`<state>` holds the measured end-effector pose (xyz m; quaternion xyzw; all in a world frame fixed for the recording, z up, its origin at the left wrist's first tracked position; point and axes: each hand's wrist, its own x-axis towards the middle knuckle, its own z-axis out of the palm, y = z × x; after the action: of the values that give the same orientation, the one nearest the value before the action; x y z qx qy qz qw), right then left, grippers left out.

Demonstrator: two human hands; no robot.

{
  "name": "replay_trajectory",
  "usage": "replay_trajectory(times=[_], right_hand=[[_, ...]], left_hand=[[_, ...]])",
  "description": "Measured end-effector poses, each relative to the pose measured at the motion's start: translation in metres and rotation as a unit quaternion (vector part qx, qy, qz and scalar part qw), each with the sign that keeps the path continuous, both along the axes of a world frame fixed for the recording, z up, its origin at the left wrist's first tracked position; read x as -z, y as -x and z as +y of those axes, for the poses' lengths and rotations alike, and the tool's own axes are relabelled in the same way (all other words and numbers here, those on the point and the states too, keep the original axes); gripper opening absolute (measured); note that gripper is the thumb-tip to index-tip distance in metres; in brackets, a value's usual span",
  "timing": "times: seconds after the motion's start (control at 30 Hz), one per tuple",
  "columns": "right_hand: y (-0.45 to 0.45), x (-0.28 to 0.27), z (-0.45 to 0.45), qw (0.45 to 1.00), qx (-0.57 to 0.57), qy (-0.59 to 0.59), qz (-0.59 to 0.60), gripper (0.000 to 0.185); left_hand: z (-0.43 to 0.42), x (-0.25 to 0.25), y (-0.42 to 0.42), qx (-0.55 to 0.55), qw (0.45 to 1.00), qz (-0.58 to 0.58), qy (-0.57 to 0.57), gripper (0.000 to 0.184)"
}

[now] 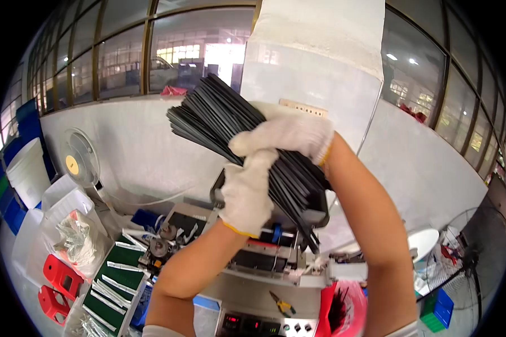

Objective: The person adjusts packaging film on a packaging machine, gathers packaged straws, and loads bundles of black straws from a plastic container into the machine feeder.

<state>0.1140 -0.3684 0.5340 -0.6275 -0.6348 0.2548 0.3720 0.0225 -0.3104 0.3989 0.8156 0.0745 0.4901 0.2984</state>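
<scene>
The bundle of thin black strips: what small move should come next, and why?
Perhaps level the lower end of the bundle of thin black strips, since a few there stick out past the rest. The left hand in a white fabric glove and the right hand in a similar glove both hold it.

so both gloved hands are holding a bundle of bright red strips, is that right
Not quite: the strips are black, not bright red, as the head view shows. The rest stands: the left hand and right hand are both gloved and hold the bundle.
</scene>
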Motion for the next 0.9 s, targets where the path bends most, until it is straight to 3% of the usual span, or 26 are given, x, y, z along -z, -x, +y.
replay_trajectory(times=[0.03,0.1,0.13,0.17,0.2,0.23,0.3,0.4,0.43,0.47,0.5,0.57,0.63,0.67,0.7,0.73,0.8,0.83,0.9], right_hand=[[-0.009,-0.009,0.003,1.000,-0.002,-0.022,-0.017,0.049],[-0.045,-0.005,0.023,0.999,0.006,-0.032,-0.018,0.049],[-0.063,-0.001,0.032,0.999,-0.012,-0.048,-0.005,0.049],[-0.080,0.003,0.041,0.998,-0.031,-0.061,0.009,0.049],[-0.087,0.006,0.038,0.997,-0.029,-0.070,0.009,0.048],[-0.101,0.018,0.039,0.997,-0.040,-0.067,0.016,0.048],[-0.128,0.049,0.045,0.991,-0.029,-0.046,0.125,0.044],[-0.169,0.090,0.043,0.976,-0.051,0.081,0.195,0.043],[-0.177,0.102,0.041,0.976,-0.031,0.121,0.180,0.047],[-0.185,0.118,0.040,0.979,-0.026,0.131,0.155,0.052],[-0.188,0.130,0.039,0.982,-0.019,0.139,0.131,0.057],[-0.171,0.113,0.028,0.962,0.029,0.255,-0.091,0.071],[-0.187,0.142,0.052,0.906,-0.223,0.194,-0.304,0.057],[-0.186,0.147,0.052,0.899,-0.161,0.248,-0.323,0.048],[-0.179,0.144,0.054,0.909,-0.173,0.265,-0.271,0.050],[-0.176,0.154,0.057,0.939,-0.127,0.235,-0.216,0.052],[-0.166,0.178,0.073,0.965,-0.013,0.200,-0.169,0.066],[-0.165,0.177,0.074,0.965,-0.010,0.203,-0.168,0.066],[-0.159,0.174,0.069,0.971,-0.036,0.224,-0.081,0.076]], left_hand=[[0.003,-0.008,-0.015,-0.075,0.997,0.014,-0.024,0.057],[0.033,-0.003,-0.052,-0.117,0.985,-0.042,-0.121,0.056],[0.038,-0.003,-0.070,-0.104,0.991,-0.057,-0.062,0.042],[0.044,-0.002,-0.088,-0.112,0.990,-0.056,-0.063,0.042],[0.045,-0.006,-0.106,-0.019,0.966,-0.099,0.240,0.045],[0.045,0.004,-0.113,-0.031,0.965,-0.083,0.246,0.046],[0.036,0.032,-0.122,-0.103,0.991,-0.022,0.080,0.049],[0.019,0.053,-0.134,-0.075,0.987,0.132,0.053,0.059],[0.005,0.036,-0.125,-0.104,0.957,0.268,0.034,0.064],[-0.009,0.020,-0.116,-0.119,0.908,0.402,-0.005,0.068],[-0.012,0.013,-0.112,-0.090,0.891,0.446,-0.007,0.064],[0.004,0.023,-0.115,-0.009,0.868,0.489,-0.090,0.054],[0.017,0.021,-0.113,0.039,0.860,0.506,-0.041,0.046],[0.024,0.019,-0.113,0.087,0.850,0.520,0.008,0.042],[0.028,0.007,-0.110,0.090,0.850,0.520,0.003,0.042],[0.029,-0.011,-0.105,0.088,0.812,0.574,0.054,0.041],[0.050,0.000,-0.104,0.143,0.822,0.551,-0.018,0.043],[0.059,0.004,-0.102,0.168,0.825,0.536,-0.054,0.047],[0.065,0.003,-0.101,0.168,0.802,0.573,0.001,0.049]])
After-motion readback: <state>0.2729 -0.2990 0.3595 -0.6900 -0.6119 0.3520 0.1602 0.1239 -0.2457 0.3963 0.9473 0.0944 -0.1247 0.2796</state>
